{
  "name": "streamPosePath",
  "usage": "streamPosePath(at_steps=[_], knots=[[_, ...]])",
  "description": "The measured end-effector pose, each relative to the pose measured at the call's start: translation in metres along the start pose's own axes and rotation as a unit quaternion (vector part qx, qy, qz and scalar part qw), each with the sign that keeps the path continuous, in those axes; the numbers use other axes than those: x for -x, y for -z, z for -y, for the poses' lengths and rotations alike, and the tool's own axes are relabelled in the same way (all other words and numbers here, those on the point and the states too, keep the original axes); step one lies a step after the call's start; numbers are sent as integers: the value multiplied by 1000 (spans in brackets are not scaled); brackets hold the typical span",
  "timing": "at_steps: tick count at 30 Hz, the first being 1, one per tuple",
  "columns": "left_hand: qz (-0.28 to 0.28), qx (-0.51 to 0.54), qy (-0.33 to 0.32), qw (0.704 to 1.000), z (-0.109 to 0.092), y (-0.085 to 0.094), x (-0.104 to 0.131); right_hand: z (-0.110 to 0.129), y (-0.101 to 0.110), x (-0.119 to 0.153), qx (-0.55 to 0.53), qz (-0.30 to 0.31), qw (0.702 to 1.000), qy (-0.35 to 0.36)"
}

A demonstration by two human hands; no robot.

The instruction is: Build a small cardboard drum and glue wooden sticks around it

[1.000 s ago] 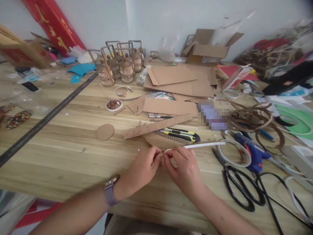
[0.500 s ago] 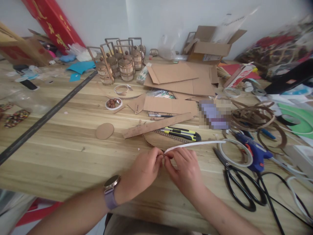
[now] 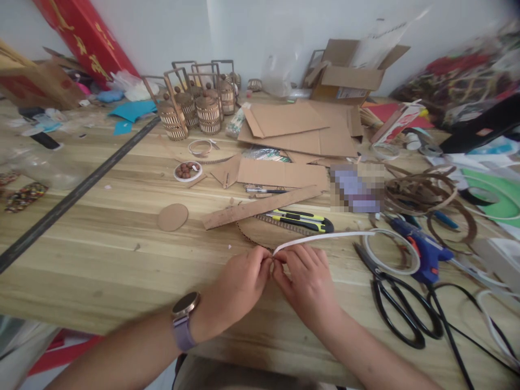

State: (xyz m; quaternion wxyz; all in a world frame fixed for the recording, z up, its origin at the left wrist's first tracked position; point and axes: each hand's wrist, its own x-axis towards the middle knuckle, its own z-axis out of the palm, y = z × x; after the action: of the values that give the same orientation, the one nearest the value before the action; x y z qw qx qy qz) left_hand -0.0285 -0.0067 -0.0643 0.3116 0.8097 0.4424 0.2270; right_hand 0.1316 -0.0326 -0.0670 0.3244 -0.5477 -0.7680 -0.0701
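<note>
My left hand (image 3: 242, 279), with a watch on its wrist, is closed in a pinch; what lies between its fingertips is hidden. Right against it, my right hand (image 3: 311, 279) pinches a thin white strip (image 3: 320, 236) near its end. The strip leaves the fingers, curves up over the knuckles and runs right to a white coil (image 3: 415, 265). The fingertips of both hands meet just above the table. Beyond them lie a yellow-black utility knife (image 3: 300, 220) and a long cardboard strip (image 3: 264, 207). A cardboard disc (image 3: 173, 216) rests to the left.
Black-handled scissors (image 3: 400, 309) and a blue glue gun (image 3: 422, 252) with its cord lie at the right. Several small lidded baskets (image 3: 209, 115) stand at the back beside cardboard sheets (image 3: 300, 127). A dish of brown beads (image 3: 188, 171) and a long dark bar (image 3: 81, 187) are left.
Both hands keep the same pinch and barely move. The view has shifted very slightly.
</note>
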Motion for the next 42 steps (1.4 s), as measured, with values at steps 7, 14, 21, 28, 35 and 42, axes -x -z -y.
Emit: streamPosePath(at_steps=[7,14,21,28,35,42], knots=[[4,-2,4,1000,1,0,-1,-1,0,0,-7,7,1000,3],[11,8,15,1000,-1,3,-2,-3,-1,1,-13,5,1000,4],[25,67,39,997,-4,8,-4,-7,0,3,-84,29,995,-40],[37,95,45,994,-4,9,-3,-7,3,0,-85,31,995,-35],[41,195,93,975,-6,15,-8,-35,25,-9,-95,7,987,-127],[35,291,144,945,-2,17,-11,-79,73,-10,-354,-47,815,-457]])
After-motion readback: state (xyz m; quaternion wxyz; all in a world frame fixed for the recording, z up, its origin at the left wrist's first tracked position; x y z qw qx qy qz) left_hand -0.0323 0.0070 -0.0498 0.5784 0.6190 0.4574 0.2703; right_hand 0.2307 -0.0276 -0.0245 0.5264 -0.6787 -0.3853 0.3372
